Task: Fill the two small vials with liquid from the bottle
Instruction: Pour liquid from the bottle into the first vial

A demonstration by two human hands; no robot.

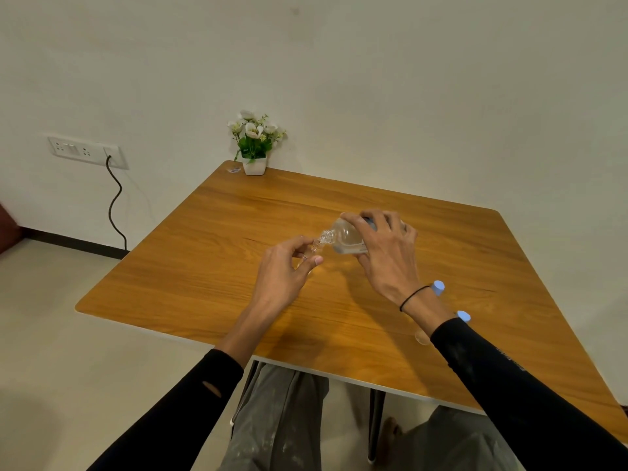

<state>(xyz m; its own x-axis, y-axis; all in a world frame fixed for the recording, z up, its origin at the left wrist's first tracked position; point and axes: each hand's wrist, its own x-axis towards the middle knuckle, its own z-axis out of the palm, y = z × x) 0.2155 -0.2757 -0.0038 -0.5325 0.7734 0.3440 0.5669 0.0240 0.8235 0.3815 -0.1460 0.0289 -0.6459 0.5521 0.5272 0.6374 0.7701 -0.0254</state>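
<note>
Together the hands work: right hand (384, 246) grips the tipped bottle (343, 237), left hand (289, 266) pinches a vial (311, 251).

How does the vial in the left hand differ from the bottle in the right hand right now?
The vial is far thinner and shorter than the bottle. The left hand pinches the vial with fingertips, while the right hand wraps over the bottle. The vial leans with its mouth up; the bottle is tipped with its neck down toward that mouth. Both are clear and held above the table.
</note>
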